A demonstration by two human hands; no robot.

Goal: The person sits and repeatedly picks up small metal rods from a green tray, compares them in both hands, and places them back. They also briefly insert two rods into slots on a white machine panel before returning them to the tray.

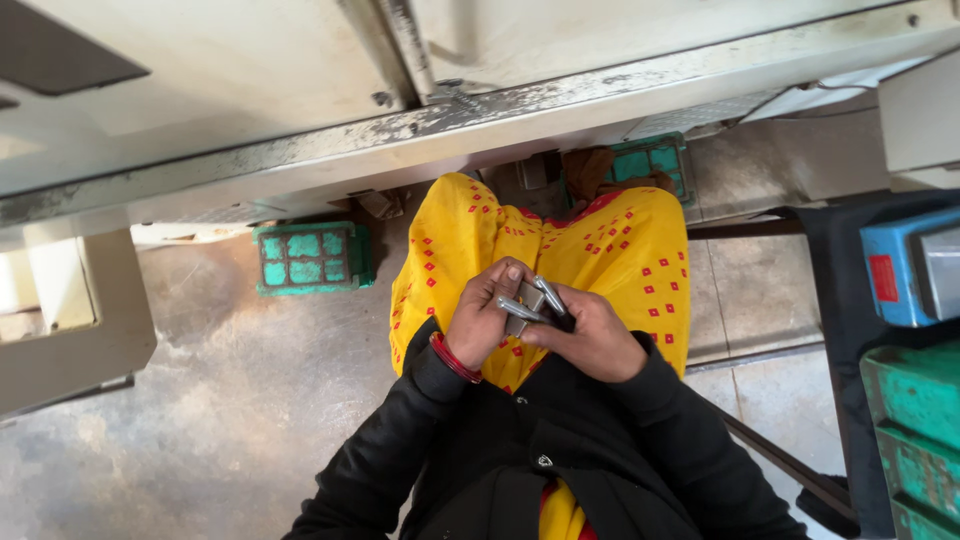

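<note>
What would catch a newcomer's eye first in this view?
Bright yellow fabric with red dots fills the centre, over the person's lap. Just above it, the left hand and right hand meet around a few small grey metal parts. A green plastic crate sits on the floor to the left, under the pale machine edge.

Soft, even daylight fills the view, brightest on the pale bench (300, 80) along the top, where the paint nearly washes out. No hard glare shows. Under the bench edge lies a dim band of shadow, and the floor (200, 400) below is muted grey with faint, diffuse shading. The black sleeves (400, 450) lose detail in darkness. Focus is sharp at the centre on the hands; straight edges bow toward the frame's corners from wide-angle distortion, and the right edge looks slightly soft.
</note>
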